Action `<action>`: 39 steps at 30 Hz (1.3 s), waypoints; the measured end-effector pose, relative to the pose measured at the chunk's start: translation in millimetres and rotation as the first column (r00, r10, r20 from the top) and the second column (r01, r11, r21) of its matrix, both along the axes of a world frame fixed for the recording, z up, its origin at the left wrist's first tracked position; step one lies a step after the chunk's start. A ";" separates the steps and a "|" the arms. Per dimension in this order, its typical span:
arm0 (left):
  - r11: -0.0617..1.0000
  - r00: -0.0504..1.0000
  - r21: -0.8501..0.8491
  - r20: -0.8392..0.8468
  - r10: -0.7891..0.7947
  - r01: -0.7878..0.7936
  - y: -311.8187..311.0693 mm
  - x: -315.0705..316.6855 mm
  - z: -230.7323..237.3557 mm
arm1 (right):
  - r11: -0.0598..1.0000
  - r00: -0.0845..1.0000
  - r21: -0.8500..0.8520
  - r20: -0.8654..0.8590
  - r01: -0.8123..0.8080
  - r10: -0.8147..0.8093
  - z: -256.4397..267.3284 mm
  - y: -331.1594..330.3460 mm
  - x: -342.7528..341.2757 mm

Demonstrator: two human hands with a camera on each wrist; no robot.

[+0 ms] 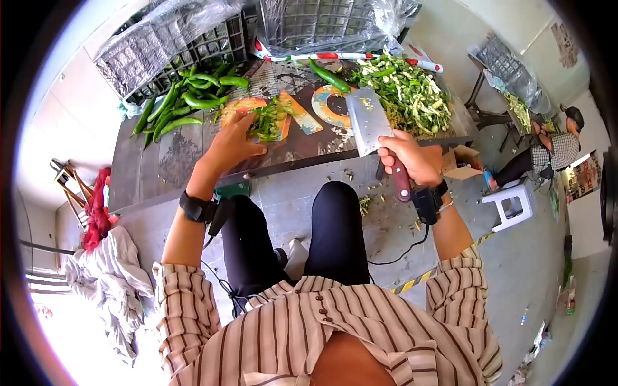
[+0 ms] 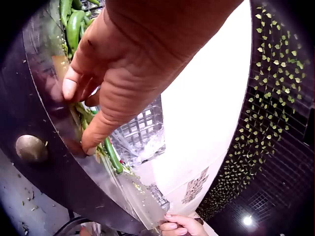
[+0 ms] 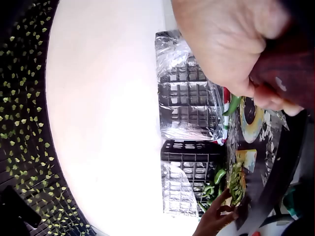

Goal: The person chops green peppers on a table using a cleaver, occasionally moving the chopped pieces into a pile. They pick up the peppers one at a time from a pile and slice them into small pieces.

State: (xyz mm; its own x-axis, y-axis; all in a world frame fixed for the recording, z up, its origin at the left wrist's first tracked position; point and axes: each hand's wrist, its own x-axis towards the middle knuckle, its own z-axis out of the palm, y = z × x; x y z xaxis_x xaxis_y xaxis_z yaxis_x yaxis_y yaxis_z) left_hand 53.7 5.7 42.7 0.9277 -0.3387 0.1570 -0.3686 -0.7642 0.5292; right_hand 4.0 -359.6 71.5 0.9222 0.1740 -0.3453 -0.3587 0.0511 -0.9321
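Note:
In the head view my left hand [image 1: 235, 141] is at the near end of a small heap of sliced green peppers [image 1: 271, 119], thumb on one side and bent fingers on the other. Green pieces show between thumb and fingers [image 2: 96, 128] in the left wrist view. My right hand [image 1: 412, 157] grips a cleaver by its dark red handle [image 1: 400, 180]. Bits of pepper stick to the broad blade [image 1: 368, 119], which is over the table's near edge. A whole green pepper [image 1: 328, 75] lies beyond the blade.
Whole green peppers [image 1: 187, 96] are piled at the table's left, and a big heap of chopped peppers [image 1: 412, 96] at its right. Plastic-wrapped black crates [image 1: 174, 48] line the back. Below, a cardboard box [image 1: 460, 162] and a white stool [image 1: 508, 207] stand near another person [image 1: 553, 151].

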 end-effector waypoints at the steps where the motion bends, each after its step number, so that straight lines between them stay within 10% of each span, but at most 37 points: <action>1: 1.000 1.000 0.001 0.000 0.003 -0.003 0.1 5.3 -3.7 | 1.000 1.000 0.001 0.006 0.028 -0.028 0.1 -3.7 -0.8; 10: 1.000 0.969 -0.023 -0.246 0.006 -0.012 -16.3 29.0 8.1 | 0.999 0.999 0.031 0.023 0.035 -0.036 -6.9 -4.0 -10.2; 21: 0.994 0.978 0.066 0.189 -0.094 0.082 -15.1 48.4 -15.0 | 0.983 0.999 0.178 0.009 0.045 -0.047 -15.8 53.4 -3.9; 33: 0.987 0.886 0.097 -0.459 -0.073 0.131 -28.8 62.1 39.8 | 0.944 0.999 0.329 -0.040 -0.021 0.036 -44.0 104.9 -34.2; 39: 0.964 0.957 0.166 -0.236 -0.167 0.209 -30.1 72.6 13.3 | 0.933 0.995 0.359 -0.092 0.012 0.023 -47.0 129.6 -35.8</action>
